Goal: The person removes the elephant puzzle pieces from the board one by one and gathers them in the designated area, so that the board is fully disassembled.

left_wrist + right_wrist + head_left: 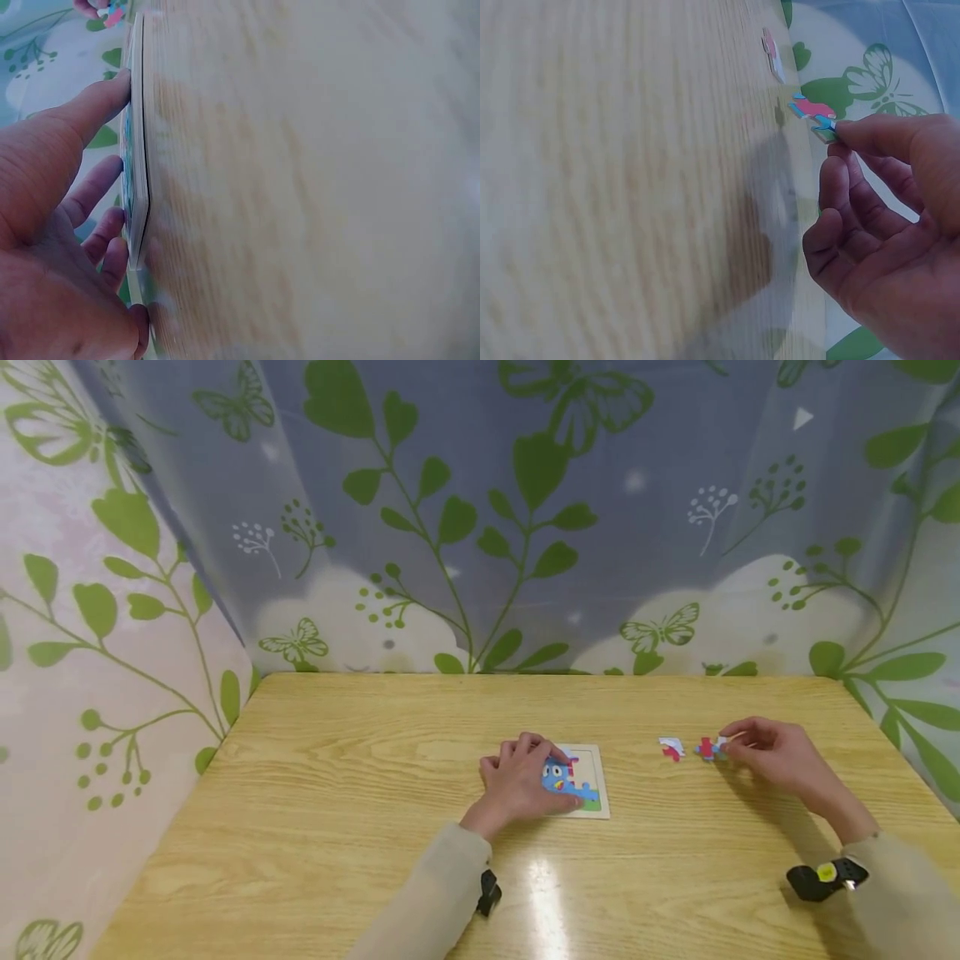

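A small framed jigsaw puzzle (602, 810), with a blue cartoon character on its face, lies on the table. My left hand (521, 779) rests over its left part, thumb on the near side and fingers spread toward the far side; in the left wrist view the thumb tip meets the puzzle board's edge (139, 150). Farther right, my right hand (780, 760) pinches a puzzle piece (825, 129) between thumb and fingertips. Right at those fingertips shows a red-and-blue part (706, 748), overlapping the pinched piece. Another loose piece (671, 748), white and red, lies left of it.
The wooden table (337, 760) runs back to a curtain (480, 527) printed with leaves and butterflies. A similar patterned cloth (97, 610) hangs at the left side. Each wrist wears a dark strap, the right one with a yellow mark (827, 872).
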`<state>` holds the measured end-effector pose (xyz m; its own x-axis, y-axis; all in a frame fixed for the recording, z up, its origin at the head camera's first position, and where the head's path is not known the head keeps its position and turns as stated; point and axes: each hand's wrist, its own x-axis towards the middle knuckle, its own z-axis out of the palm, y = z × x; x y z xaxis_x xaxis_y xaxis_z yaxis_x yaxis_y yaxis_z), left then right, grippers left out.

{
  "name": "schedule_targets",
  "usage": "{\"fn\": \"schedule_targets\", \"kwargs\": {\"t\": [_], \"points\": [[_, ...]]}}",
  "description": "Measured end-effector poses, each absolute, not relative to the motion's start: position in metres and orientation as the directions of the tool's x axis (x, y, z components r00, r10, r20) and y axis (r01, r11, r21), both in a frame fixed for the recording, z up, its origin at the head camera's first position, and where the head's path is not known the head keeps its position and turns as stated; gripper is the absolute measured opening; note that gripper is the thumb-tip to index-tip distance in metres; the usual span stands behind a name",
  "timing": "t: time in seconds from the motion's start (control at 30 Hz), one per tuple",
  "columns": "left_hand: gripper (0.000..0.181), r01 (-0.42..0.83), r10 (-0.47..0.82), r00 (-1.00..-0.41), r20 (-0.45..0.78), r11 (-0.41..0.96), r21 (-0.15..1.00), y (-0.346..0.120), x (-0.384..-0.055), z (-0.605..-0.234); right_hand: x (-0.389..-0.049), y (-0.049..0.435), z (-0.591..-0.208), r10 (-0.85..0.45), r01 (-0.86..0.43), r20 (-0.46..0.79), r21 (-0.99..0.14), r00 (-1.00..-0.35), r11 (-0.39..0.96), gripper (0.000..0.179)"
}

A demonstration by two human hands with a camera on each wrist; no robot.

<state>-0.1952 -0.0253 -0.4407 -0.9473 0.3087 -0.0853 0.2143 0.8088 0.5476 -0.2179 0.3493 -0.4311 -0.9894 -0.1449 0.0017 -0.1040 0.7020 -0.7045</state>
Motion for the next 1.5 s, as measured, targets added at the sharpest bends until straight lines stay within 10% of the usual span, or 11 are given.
{"fn": "schedule_targets", "kwargs": {"t": [1.5], "points": [[0.044,0.234,0.396,-0.908,-0.138,0.751,0.617,-0.037,-0.199,-0.44,-0.219,0.321,-0.432,-0.154,-0.151,0.047,-0.605,-0.987,0.781,0.026]]}}
